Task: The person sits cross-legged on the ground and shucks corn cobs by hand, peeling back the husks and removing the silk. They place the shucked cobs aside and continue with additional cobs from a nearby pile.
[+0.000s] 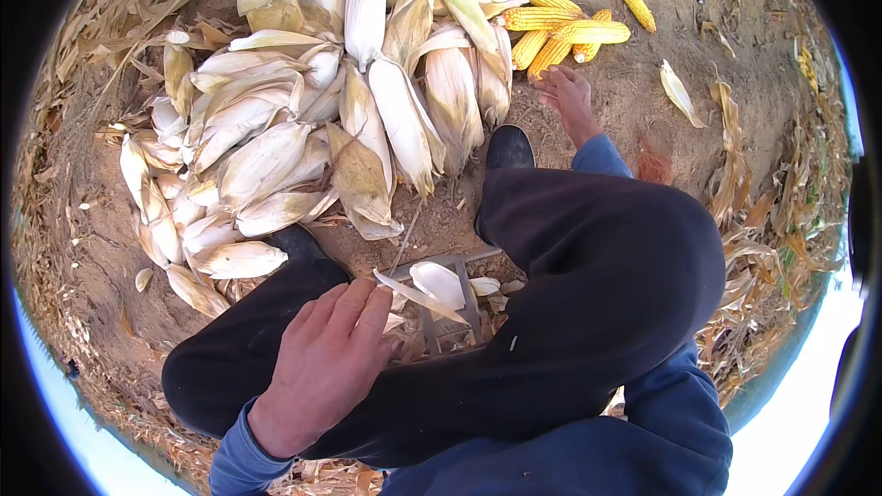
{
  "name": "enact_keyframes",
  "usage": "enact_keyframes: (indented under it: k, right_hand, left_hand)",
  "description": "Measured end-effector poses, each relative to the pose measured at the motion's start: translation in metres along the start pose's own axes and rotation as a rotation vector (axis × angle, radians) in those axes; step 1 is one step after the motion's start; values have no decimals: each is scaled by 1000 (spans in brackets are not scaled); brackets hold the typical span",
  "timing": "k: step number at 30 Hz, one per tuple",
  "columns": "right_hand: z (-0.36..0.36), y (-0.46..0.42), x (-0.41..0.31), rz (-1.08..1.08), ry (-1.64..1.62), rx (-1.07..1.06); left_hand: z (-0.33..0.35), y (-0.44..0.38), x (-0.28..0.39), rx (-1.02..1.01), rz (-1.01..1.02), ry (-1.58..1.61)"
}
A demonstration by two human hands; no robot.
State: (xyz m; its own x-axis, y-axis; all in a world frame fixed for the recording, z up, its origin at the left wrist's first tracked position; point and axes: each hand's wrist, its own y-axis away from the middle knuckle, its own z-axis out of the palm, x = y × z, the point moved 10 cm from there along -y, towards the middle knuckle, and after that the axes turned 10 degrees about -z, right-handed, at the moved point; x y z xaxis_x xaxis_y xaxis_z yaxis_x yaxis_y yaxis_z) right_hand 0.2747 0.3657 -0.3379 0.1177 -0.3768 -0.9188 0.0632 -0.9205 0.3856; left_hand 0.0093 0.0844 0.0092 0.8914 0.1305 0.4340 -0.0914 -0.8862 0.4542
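Note:
My left hand is over my lap, back upward, with the fingers bent down. A pale strip of corn husk is at its fingertips; whether the fingers pinch it is hidden. My right hand reaches forward past my knee, fingers loosely curled and holding nothing visible. Its fingertips are close to the lower end of a husked yellow corn cob. That cob belongs to a small pile of bare cobs. A large heap of unhusked corn ears spreads before my feet, left of the bare cobs.
A single yellow cob lies apart at the right. Between my legs shows a metal frame, with loose husks around it. My shoes are close to the heap. Dry stalks and leaves cover the ground along the right.

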Motion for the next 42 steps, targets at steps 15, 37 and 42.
enact_keyframes:
  k: [15,37,42]
  right_hand:
    - [117,-44,2,-348,1117,-152]
    - [102,175,-323,-645,483,-687]
    - [143,237,-393,-691,486,-950]
  left_hand:
    - [22,9,-45,-142,-91,-252]
    - [-84,31,-16,801,129,191]
    - [-115,37,-3,1005,222,241]
